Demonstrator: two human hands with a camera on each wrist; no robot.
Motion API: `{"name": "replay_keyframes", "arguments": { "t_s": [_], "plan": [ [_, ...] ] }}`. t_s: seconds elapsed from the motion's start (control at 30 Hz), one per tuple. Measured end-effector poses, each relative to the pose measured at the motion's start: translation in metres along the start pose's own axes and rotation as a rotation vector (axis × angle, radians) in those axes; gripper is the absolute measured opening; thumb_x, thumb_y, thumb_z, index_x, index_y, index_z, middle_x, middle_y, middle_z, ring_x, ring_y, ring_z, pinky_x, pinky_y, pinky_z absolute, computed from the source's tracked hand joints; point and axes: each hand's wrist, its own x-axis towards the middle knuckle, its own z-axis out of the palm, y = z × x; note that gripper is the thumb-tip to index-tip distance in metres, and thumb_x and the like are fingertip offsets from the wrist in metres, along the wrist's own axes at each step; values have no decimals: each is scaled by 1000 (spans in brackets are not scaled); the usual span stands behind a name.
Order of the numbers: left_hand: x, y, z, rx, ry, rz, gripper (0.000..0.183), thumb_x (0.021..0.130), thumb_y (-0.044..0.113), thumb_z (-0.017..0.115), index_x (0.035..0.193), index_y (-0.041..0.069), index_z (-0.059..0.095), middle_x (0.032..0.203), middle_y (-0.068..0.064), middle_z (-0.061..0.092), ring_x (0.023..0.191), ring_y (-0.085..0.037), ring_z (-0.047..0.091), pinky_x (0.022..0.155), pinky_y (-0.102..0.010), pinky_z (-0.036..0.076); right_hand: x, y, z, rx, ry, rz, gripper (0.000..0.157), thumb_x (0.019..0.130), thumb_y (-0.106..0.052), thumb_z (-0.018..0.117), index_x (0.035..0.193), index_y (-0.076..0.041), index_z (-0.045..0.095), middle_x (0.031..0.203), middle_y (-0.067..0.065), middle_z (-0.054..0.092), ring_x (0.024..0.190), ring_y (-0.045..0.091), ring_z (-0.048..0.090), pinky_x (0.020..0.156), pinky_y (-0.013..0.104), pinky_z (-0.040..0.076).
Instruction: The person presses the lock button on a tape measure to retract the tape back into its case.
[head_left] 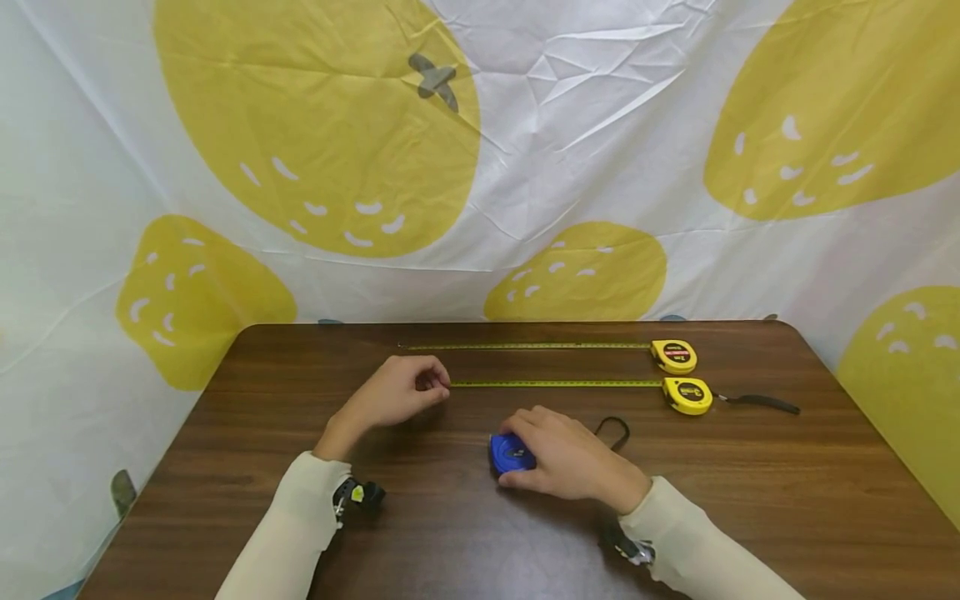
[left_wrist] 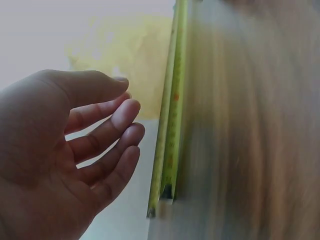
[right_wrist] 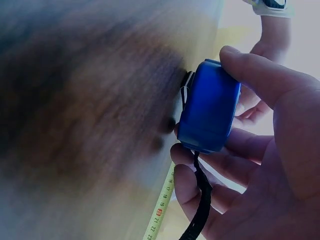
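My right hand (head_left: 566,457) grips a blue tape measure (head_left: 512,454) low over the table, thumb on its near side and fingers on the far side. Its black wrist strap (right_wrist: 201,200) dangles by the palm in the right wrist view. My left hand (head_left: 396,390) hovers by the free end of the nearer yellow blade (head_left: 555,384), fingers loosely bent. In the left wrist view nothing shows between thumb and fingers, and both blade ends lie apart from them. That blade runs out of a yellow tape measure (head_left: 687,396).
Behind it, a second yellow tape measure (head_left: 674,356) has its blade (head_left: 525,346) drawn out leftward, roughly parallel. A black strap (head_left: 765,403) trails right from the nearer one. The brown wooden table (head_left: 750,500) ends at a lemon-patterned cloth (head_left: 585,167).
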Motion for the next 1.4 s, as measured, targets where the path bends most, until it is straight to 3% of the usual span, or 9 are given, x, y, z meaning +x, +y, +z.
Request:
{"name": "replay_keyframes", "arguments": {
  "t_s": [0.27, 0.53, 0.77, 1.1, 1.4],
  "plan": [
    [-6, -20, -17, 1, 135, -67, 6, 97, 9, 80, 102, 7, 76, 89, 2, 76, 86, -16, 70, 80, -37, 57, 0, -1, -1, 3, -3, 10, 56, 94, -49, 87, 130, -9, 71, 119, 1, 71, 108, 22, 67, 89, 44, 59],
    [-7, -30, -21, -27, 164, -116, 17, 96, 6, 81, 112, 1, 76, 99, -5, 77, 95, -24, 73, 87, -44, 59, -1, -1, -2, 17, -16, 27, 56, 95, -49, 86, 130, -7, 71, 121, 3, 71, 108, 22, 67, 90, 45, 59],
    [-8, -39, -21, -14, 193, -130, 17, 94, 3, 81, 111, 2, 76, 102, -8, 77, 96, -26, 74, 90, -48, 60, -1, 0, -2, 25, -15, 33, 57, 95, -50, 85, 130, -8, 71, 122, 3, 71, 108, 22, 67, 89, 44, 59],
    [-10, -43, -20, -26, 156, -154, 20, 94, 2, 81, 114, -1, 76, 104, -10, 77, 96, -27, 73, 90, -47, 59, -3, 9, -17, 93, 33, 82, 68, 93, -60, 83, 134, -7, 69, 120, 3, 72, 107, 21, 64, 92, 46, 56],
    [-10, -49, -20, -50, 101, -195, 29, 91, 2, 84, 117, -5, 76, 108, -14, 78, 97, -27, 73, 90, -43, 59, -8, 30, -46, 181, 115, 146, 63, 94, -52, 86, 133, -6, 69, 122, 4, 74, 114, 27, 67, 99, 52, 54]
  ]
}}
